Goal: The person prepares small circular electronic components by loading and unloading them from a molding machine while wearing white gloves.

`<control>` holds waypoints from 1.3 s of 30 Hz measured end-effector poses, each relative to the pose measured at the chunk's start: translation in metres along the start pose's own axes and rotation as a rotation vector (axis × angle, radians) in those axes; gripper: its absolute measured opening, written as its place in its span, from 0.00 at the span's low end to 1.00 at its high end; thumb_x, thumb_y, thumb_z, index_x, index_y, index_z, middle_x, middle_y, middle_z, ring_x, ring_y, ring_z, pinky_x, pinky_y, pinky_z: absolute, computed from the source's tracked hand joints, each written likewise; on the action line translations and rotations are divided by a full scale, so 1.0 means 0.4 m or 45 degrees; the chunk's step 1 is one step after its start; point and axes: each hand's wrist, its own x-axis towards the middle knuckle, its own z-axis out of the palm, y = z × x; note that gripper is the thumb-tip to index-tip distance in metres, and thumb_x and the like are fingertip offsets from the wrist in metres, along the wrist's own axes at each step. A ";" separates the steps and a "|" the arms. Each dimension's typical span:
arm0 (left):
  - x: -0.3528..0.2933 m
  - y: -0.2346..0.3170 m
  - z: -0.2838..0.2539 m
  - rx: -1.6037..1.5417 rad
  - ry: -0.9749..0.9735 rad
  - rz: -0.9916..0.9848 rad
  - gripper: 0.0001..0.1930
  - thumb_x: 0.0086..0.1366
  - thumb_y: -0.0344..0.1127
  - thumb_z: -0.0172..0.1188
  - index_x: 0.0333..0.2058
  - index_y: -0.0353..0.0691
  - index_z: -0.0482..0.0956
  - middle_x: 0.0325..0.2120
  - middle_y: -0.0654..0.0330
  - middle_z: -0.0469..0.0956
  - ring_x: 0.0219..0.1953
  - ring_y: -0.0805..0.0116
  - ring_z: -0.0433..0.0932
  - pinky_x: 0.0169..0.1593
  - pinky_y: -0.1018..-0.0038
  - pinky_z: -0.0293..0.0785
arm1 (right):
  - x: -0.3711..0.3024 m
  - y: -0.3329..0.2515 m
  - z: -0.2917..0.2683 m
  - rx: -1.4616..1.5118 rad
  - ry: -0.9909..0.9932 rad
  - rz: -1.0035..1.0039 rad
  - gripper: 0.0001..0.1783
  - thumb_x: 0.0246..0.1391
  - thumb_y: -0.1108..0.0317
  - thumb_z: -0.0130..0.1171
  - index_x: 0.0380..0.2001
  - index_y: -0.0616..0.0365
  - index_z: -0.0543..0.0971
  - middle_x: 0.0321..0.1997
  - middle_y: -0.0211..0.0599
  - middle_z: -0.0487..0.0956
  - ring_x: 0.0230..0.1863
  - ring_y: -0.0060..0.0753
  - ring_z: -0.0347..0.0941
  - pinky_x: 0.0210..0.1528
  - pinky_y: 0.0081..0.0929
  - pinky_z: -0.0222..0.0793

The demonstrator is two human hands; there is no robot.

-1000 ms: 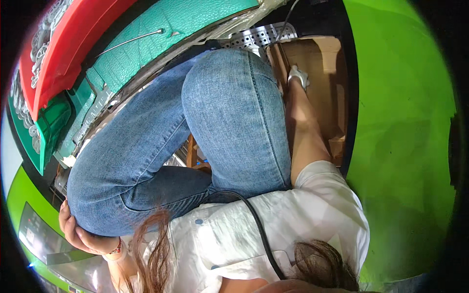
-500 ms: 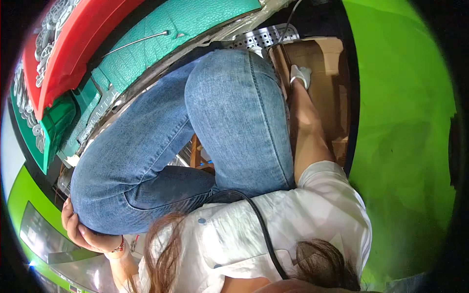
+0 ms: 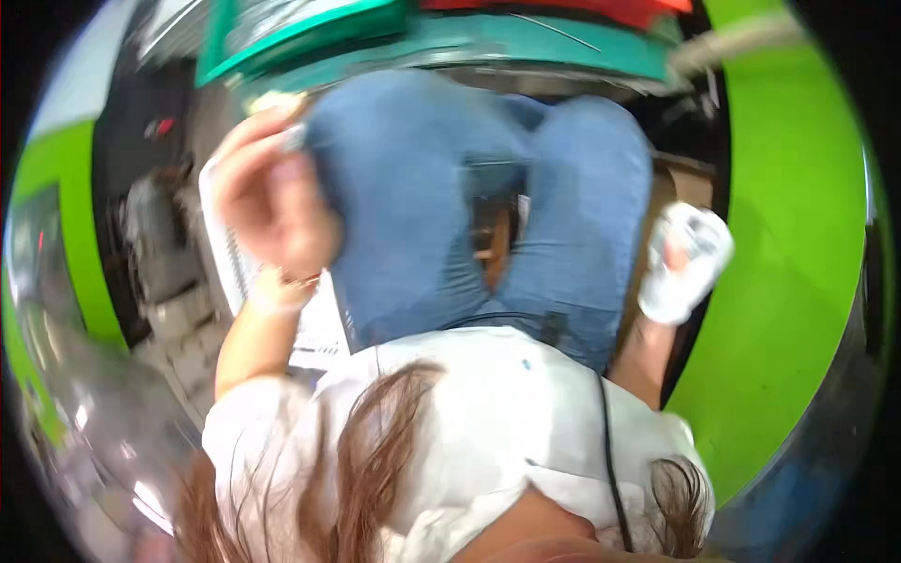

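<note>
My bare left hand point(image 3: 272, 202), with a thin bracelet at the wrist, is raised beside my left knee. Its fingers are loosely bent and apart, blurred by motion; a pale grey spot by the fingertips is too smeared to name. My right hand point(image 3: 683, 263) wears a white glove and is lifted to the right of my right thigh. Its fingers are curled in around something greyish and pale that I cannot make out. My legs in blue jeans point(image 3: 404, 197) lie between the two hands, hiding part of what is below.
Ahead runs a teal padded work surface point(image 3: 479, 42) with a thin metal rod point(image 3: 554, 31) on it. A green tray point(image 3: 319, 28) stands at the left, a red one point(image 3: 572, 7) at the back. A cardboard box point(image 3: 690, 178) is by my right knee; a green surface point(image 3: 798, 225) lies right.
My right hand has come up out of the cardboard box. My left hand has left the side of my knee and moved up and forward. My view has turned, and both knees now face the bench.
</note>
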 end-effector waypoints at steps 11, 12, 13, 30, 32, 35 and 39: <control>-0.091 0.183 -0.147 -2.399 0.199 -1.752 0.18 0.68 0.50 0.43 0.39 0.44 0.76 0.30 0.69 0.78 0.30 0.78 0.76 0.30 0.81 0.71 | -0.182 -0.324 0.508 -0.677 -1.295 -1.201 0.29 0.29 0.70 0.66 0.42 0.50 0.72 0.45 0.35 0.73 0.40 0.45 0.73 0.39 0.35 0.70; -0.129 0.161 -0.171 -2.446 0.178 -1.644 0.18 0.68 0.50 0.42 0.41 0.46 0.75 0.34 0.66 0.78 0.35 0.74 0.76 0.36 0.75 0.72 | -0.208 -0.330 0.530 -0.721 -1.353 -1.170 0.30 0.30 0.70 0.66 0.44 0.49 0.71 0.47 0.35 0.72 0.40 0.45 0.73 0.39 0.35 0.70; -0.155 0.151 -0.190 -2.452 0.212 -1.617 0.18 0.68 0.50 0.42 0.41 0.46 0.75 0.34 0.66 0.78 0.35 0.74 0.76 0.36 0.75 0.72 | -0.230 -0.329 0.552 -0.717 -1.413 -1.149 0.31 0.30 0.71 0.65 0.45 0.48 0.70 0.49 0.36 0.70 0.43 0.46 0.72 0.41 0.36 0.70; -0.574 -0.278 -0.441 -2.417 1.352 -1.362 0.16 0.65 0.43 0.47 0.43 0.38 0.71 0.45 0.47 0.71 0.55 0.41 0.65 0.57 0.45 0.62 | -0.208 -0.280 0.609 -0.144 -1.368 -0.309 0.21 0.55 0.64 0.58 0.49 0.64 0.70 0.55 0.43 0.70 0.53 0.35 0.68 0.54 0.32 0.63; -0.702 -0.424 -0.453 -2.132 1.451 -1.501 0.16 0.64 0.43 0.47 0.43 0.38 0.71 0.43 0.47 0.71 0.53 0.40 0.66 0.56 0.45 0.63 | -0.174 -0.282 0.511 -0.173 -1.248 -0.232 0.22 0.59 0.62 0.50 0.50 0.68 0.69 0.50 0.46 0.72 0.49 0.37 0.71 0.53 0.33 0.64; -0.828 -0.608 -0.405 -1.804 1.490 -1.793 0.15 0.63 0.43 0.47 0.43 0.39 0.71 0.41 0.50 0.74 0.50 0.47 0.71 0.54 0.50 0.67 | -0.142 -0.277 0.385 -0.292 -1.011 -0.205 0.20 0.60 0.61 0.49 0.47 0.68 0.71 0.46 0.45 0.73 0.44 0.34 0.70 0.51 0.31 0.64; -1.200 -0.859 -0.492 -0.385 0.699 -1.822 0.16 0.63 0.42 0.46 0.42 0.38 0.75 0.38 0.55 0.77 0.49 0.56 0.73 0.52 0.62 0.68 | -0.073 -0.256 0.263 -0.100 -0.971 0.010 0.18 0.60 0.63 0.48 0.46 0.67 0.71 0.46 0.44 0.73 0.42 0.34 0.70 0.50 0.30 0.65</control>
